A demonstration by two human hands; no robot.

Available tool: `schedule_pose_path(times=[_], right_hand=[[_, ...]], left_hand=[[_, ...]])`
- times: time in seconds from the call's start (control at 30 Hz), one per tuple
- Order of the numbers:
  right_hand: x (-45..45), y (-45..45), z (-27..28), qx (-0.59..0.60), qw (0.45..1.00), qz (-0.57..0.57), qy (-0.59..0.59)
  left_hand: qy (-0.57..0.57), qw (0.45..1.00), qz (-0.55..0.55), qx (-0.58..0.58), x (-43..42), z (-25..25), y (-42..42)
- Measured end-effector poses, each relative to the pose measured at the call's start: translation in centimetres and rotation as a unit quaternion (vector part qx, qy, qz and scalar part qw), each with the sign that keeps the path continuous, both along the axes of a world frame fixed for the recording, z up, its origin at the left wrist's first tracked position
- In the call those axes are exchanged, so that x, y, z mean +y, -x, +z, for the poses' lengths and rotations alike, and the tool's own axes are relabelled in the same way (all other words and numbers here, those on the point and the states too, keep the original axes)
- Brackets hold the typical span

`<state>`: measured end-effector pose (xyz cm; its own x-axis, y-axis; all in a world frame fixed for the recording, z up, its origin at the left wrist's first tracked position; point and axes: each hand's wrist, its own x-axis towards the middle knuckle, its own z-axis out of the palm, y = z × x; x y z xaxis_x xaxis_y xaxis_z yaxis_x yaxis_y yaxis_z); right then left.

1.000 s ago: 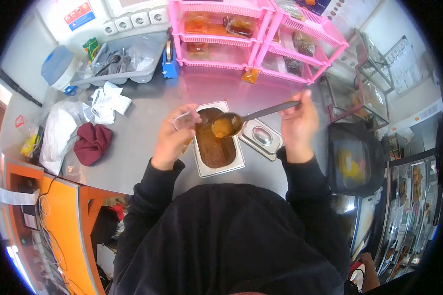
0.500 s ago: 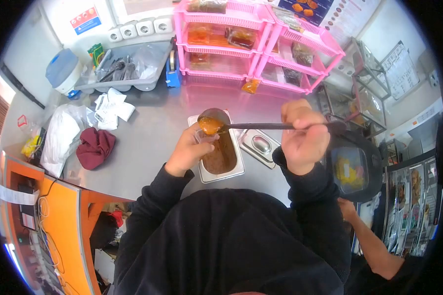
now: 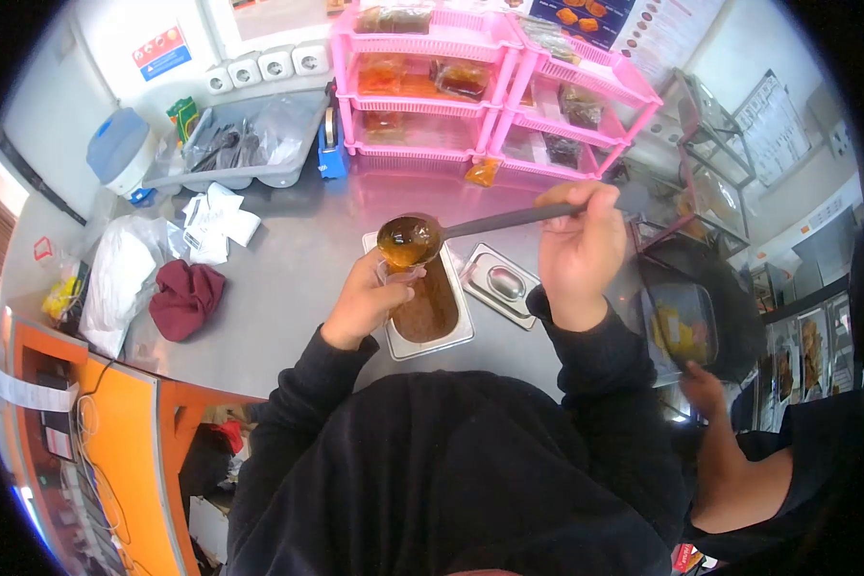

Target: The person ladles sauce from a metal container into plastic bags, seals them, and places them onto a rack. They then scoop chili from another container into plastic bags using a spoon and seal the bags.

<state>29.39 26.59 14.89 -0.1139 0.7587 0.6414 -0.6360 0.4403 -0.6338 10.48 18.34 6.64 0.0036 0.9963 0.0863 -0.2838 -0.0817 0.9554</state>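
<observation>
My right hand (image 3: 581,245) is closed round the dark handle of a ladle (image 3: 411,241), whose bowl holds glossy orange-brown sauce. The bowl is tilted over a small clear plastic bag or cup (image 3: 400,275); which of the two I cannot tell. My left hand (image 3: 365,300) pinches that clear container just under the ladle. Below both lies a steel pan (image 3: 427,312) of brown sauce on the metal counter (image 3: 288,307). A steel lid (image 3: 501,283) rests to the right of the pan.
Pink racks (image 3: 432,106) with bagged sauces stand at the back. A grey tray (image 3: 250,144) of cutlery, white papers (image 3: 219,223) and a maroon cloth (image 3: 186,300) are at the left. At the right, a co-worker's arm (image 3: 730,461) reaches toward a container (image 3: 684,326) of yellow food.
The ladle has moved left from above the pan to the clear container in my left hand and has tilted. The co-worker's arm has come further into view at the right.
</observation>
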Motion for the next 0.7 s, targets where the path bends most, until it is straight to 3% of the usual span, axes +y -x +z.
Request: schedule_pose_path(times=[0.17, 0.37, 0.57, 0.67, 0.7], right_hand=[[0.6, 0.2, -0.6, 0.046, 0.985, 0.002, 0.164], [0.6, -0.1, -0.8, 0.065, 0.976, 0.041, 0.202], [1.2, -1.3, -2.8, 0.124, 0.952, -0.029, 0.279], [-0.4, -1.0, -7.2, -0.043, 0.963, -0.100, 0.246], [-1.0, -1.0, -8.6, -0.160, 0.954, -0.108, 0.231]], left_hand=[[-0.029, 0.998, -0.031, -0.036, 0.1, -0.6, 0.5], [-0.036, 0.999, -0.026, -0.029, 0.4, -0.5, 0.7], [-0.066, 0.991, 0.017, -0.116, 0.8, 0.2, 2.8], [-0.076, 0.978, 0.014, -0.196, 1.0, 1.3, 5.3], [-0.079, 0.971, 0.005, -0.225, 0.8, 2.0, 5.9]])
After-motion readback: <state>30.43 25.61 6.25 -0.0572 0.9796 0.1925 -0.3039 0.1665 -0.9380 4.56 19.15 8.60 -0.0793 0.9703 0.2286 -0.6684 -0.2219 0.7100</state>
